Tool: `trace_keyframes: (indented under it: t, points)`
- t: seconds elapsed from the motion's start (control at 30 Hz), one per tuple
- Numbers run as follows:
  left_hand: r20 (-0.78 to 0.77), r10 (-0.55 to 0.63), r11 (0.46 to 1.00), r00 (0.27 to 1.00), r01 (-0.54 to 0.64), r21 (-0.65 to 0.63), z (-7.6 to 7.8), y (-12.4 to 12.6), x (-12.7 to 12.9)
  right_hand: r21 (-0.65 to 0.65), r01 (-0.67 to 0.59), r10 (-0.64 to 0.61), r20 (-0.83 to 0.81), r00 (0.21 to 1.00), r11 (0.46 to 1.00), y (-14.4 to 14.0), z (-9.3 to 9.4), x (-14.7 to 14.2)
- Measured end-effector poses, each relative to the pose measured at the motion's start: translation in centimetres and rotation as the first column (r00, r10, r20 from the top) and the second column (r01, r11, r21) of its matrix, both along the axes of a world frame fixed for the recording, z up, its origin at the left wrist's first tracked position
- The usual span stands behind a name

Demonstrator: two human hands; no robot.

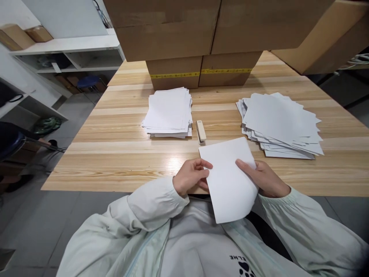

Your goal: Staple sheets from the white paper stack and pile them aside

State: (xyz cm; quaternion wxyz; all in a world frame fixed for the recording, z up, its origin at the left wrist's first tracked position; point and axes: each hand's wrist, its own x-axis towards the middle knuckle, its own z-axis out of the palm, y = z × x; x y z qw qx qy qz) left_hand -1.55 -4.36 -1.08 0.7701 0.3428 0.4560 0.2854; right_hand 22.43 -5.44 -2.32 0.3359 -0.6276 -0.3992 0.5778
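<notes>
Both hands are holding a sheet [229, 181] of white paper over the near edge of the worktop [121, 154]. The left hand [191, 177] is pinching the sheet's left edge between thumb and fingers, while the right hand [263, 179] is gripping the right edge with the thumb lying on top and the fingers curled underneath. The sheet may be more than one leaf; that is hard to tell.

Just beyond the hands, a stapler [201, 132] is lying on the worktop, untouched. Beyond the left hand, a neat stack [168, 111] of paper is sitting; beyond the right hand, a looser, fanned pile [281, 125] is spreading out. Judging by these two piles, much paper is already sorted and much is waiting, though which pile is which cannot be told.

Further off, cardboard boxes [198, 71] are standing closed, so their contents are hidden. Nothing on the worktop is lying inside any open container.
</notes>
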Motion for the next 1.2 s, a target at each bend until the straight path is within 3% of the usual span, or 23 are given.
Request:
trace_keyframes:
  t: [0.17,0.37,0.5,0.57,0.63,0.7,0.73,0.8,0.9,1.03,1.2]
  points:
    - [-0.028,0.012,0.999,1.0,-0.013,-0.034,0.0,2.9,0.3,-0.002,0.021,-0.021,0.001,1.0,1.0,1.5,0.1,-0.3]
    - [-0.121,0.03,0.999,0.992,-0.025,0.037,-0.2,4.2,0.3,-0.039,0.062,-0.061,0.02,0.998,0.997,2.2,-0.2,-0.9]
    - [-0.118,0.016,1.0,0.993,-0.014,0.023,-0.2,4.8,0.2,0.117,-0.067,0.048,0.161,0.986,0.991,2.8,-0.7,0.5]
    - [-0.103,0.016,1.0,0.995,-0.016,0.003,-0.2,5.1,0.2,0.294,-0.162,0.014,0.446,0.895,0.942,3.3,0.1,1.6]
    - [-0.095,0.014,1.0,0.995,-0.015,-0.014,-0.2,5.3,0.1,0.454,-0.253,-0.177,0.712,0.679,0.854,4.1,1.9,2.4]
    - [-0.094,0.009,1.0,0.996,-0.012,-0.028,-0.2,5.5,0.0,0.565,-0.335,-0.356,0.78,0.514,0.754,5.4,4.1,2.1]
    - [-0.096,0.007,0.999,0.995,-0.01,-0.034,-0.1,5.5,0.0,0.601,-0.373,-0.391,0.772,0.502,0.707,6.3,5.2,1.4]
    - [-0.106,0.0,0.999,0.994,-0.005,-0.047,0.0,5.7,0.1,0.665,-0.43,-0.389,0.725,0.569,0.611,8.5,6.6,-1.0]
    - [-0.124,-0.013,0.998,0.992,0.004,-0.069,0.4,5.8,0.2,0.707,-0.504,-0.326,0.69,0.646,0.496,12.6,6.2,-6.0]
    - [-0.148,-0.013,0.996,0.989,0.0,-0.092,1.0,6.1,0.1,0.62,-0.641,-0.257,0.779,0.572,0.453,16.8,3.1,-11.3]
    - [-0.16,-0.04,0.992,0.986,0.021,-0.122,0.9,6.5,-0.2,0.527,-0.737,-0.235,0.849,0.473,0.424,18.1,0.4,-12.9]
